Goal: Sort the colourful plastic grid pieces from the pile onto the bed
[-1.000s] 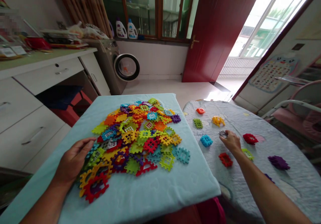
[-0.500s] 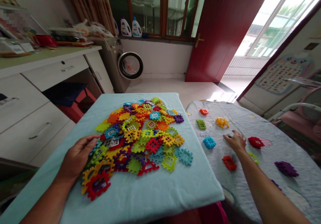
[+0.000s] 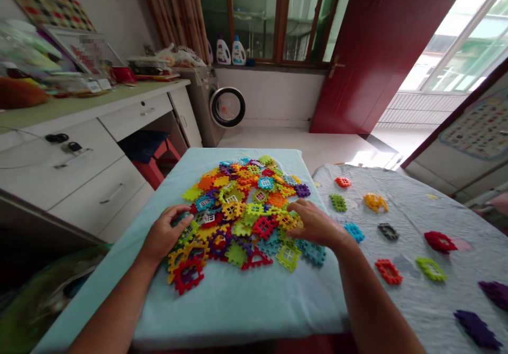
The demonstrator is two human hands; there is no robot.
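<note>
A heap of colourful plastic interlocking tiles (image 3: pixel 242 227) covers the middle of the table. At its left edge rests my left hand (image 3: pixel 162 232), fingers curved and thumb apart. Dark teal shows in the gap between them, and no firm hold is visible. My right hand (image 3: pixel 319 224) reaches over the heap's right side, thumb and fingers spread around a yellow lattice tile (image 3: pixel 289 220) that lies among the others. Several teal tiles (image 3: pixel 311 251) lie just below that hand. The undersides of both hands are hidden.
A lower table with a grey-blue cloth (image 3: pixel 420 311) stands at right, bearing separate tiles by colour, among them a grey one (image 3: pixel 388 230) and a red one (image 3: pixel 440 242). A drawer desk (image 3: pixel 119 147) and a washing machine with its door open (image 3: pixel 228 108) stand beyond.
My right hand has moved left from the grey tile on the lower table to the heap. That grey tile now lies uncovered. The view has turned left; my left hand stays by the heap.
</note>
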